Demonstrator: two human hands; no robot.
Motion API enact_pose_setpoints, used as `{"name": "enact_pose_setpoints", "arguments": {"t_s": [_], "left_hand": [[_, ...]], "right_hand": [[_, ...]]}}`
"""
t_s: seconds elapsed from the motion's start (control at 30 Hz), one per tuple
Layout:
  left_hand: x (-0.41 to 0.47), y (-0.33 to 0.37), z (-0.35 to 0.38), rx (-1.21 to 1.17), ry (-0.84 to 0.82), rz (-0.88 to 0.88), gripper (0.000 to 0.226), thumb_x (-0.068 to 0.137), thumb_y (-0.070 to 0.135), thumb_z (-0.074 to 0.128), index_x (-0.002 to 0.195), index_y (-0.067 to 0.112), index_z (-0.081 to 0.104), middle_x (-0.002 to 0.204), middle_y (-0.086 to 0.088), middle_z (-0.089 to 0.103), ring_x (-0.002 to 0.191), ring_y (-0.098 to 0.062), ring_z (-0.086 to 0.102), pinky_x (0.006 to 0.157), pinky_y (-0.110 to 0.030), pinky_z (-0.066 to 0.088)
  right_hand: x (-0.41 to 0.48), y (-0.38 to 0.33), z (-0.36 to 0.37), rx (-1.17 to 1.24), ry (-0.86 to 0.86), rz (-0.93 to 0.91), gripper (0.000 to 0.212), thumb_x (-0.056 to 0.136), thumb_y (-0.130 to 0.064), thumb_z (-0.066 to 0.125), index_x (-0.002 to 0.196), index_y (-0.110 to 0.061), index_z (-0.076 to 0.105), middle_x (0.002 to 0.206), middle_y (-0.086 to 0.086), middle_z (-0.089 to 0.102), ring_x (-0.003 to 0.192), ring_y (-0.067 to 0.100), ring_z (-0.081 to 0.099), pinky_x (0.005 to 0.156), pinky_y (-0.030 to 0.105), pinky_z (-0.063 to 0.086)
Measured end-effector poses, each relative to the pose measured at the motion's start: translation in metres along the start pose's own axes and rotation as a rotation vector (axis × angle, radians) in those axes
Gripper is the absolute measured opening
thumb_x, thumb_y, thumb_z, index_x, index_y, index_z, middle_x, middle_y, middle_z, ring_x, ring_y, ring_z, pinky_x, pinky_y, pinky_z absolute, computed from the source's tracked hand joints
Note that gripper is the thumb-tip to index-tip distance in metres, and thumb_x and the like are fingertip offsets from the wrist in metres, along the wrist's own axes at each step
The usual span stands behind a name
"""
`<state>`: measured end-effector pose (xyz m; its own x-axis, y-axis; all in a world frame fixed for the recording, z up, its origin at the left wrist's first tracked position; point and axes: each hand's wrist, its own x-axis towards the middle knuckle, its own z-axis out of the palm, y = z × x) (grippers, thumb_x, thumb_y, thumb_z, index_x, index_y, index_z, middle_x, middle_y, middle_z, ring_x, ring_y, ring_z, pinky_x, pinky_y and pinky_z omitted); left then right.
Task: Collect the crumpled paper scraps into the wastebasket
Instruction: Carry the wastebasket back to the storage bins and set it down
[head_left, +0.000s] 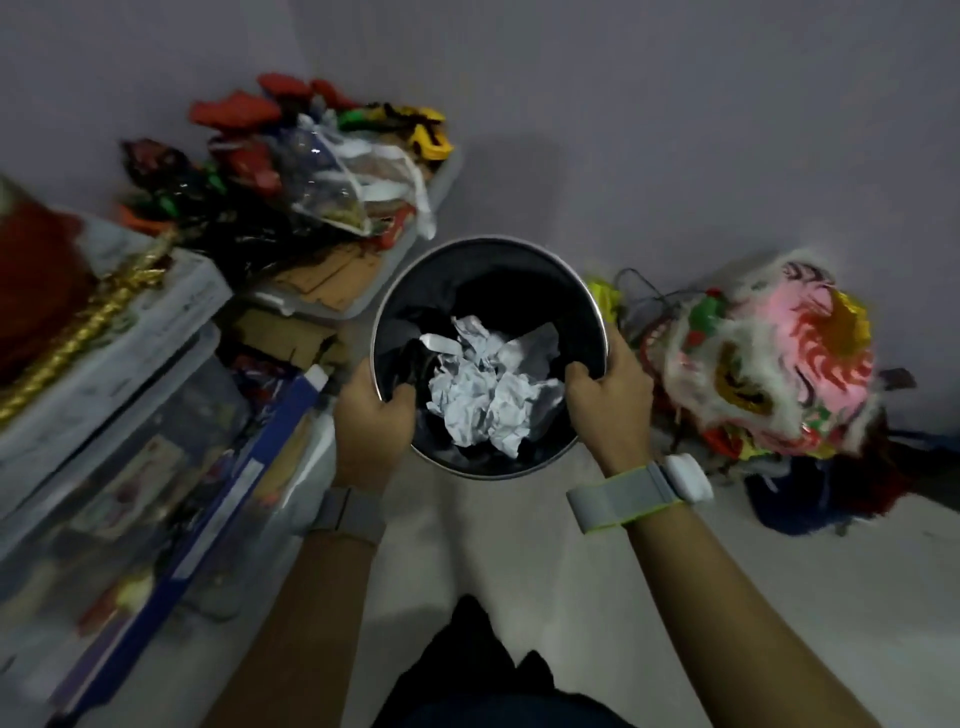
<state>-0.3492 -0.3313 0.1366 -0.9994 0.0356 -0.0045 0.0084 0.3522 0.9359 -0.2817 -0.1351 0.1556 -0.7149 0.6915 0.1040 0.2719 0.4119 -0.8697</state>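
Your left hand (371, 410) and right hand (608, 384) each clamp opposite sides of the wastebasket (488, 249) rim; crumpled paper scraps (488, 389) lie inside, between them. Neither hand nearer.

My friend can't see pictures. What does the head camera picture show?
Two hands, the left hand and right hand, grip opposite sides of a round black wastebasket holding crumpled white paper scraps. Piles of colourful toys and costumes and plastic storage boxes sit on the floor around it.
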Motion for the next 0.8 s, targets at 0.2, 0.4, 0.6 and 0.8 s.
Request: {"name": "enact_pose_setpoints", "arguments": {"t_s": [0.2,0.4,0.6,0.8], "left_hand": [[0.010,-0.016,-0.025,0.073,0.199,-0.084,0.029,0.085,-0.001,0.053,0.107,0.014,0.063,0.077,0.009,0.060,0.068,0.008,0.057,0.059,-0.010,0.038],[-0.005,-0.052,-0.058,0.053,0.358,-0.264,0.033,0.086,0.005,0.054,0.118,0.011,0.061,0.102,-0.003,0.067,0.092,-0.021,0.063,0.075,-0.027,0.047],[-0.044,-0.075,-0.063,0.077,0.589,-0.427,0.043,0.088,0.005,0.053,0.131,0.010,0.054,0.114,-0.013,0.066,0.096,-0.029,0.062,0.078,-0.037,0.051],[-0.074,-0.104,-0.041,0.113,0.725,-0.662,0.040,0.087,0.007,0.053,0.127,0.008,0.054,0.121,-0.017,0.065,0.108,-0.036,0.062,0.088,-0.034,0.049]], "right_hand": [[0.026,-0.003,0.061,0.020,-0.192,-0.083,0.047,0.074,-0.013,0.052,0.119,-0.027,0.058,0.088,0.001,0.065,0.077,0.022,0.057,0.068,0.031,0.046],[0.026,-0.017,0.116,0.018,-0.464,-0.195,0.042,0.076,-0.014,0.052,0.116,-0.023,0.060,0.093,0.008,0.067,0.082,0.027,0.058,0.070,0.030,0.045],[0.017,-0.019,0.170,-0.010,-0.791,-0.275,0.030,0.082,-0.005,0.055,0.110,-0.011,0.064,0.095,0.013,0.067,0.084,0.028,0.058,0.066,0.026,0.035],[0.003,0.016,0.212,-0.050,-1.004,-0.456,0.035,0.082,0.004,0.052,0.115,-0.005,0.061,0.094,0.024,0.065,0.079,0.042,0.056,0.065,0.047,0.047]]}}
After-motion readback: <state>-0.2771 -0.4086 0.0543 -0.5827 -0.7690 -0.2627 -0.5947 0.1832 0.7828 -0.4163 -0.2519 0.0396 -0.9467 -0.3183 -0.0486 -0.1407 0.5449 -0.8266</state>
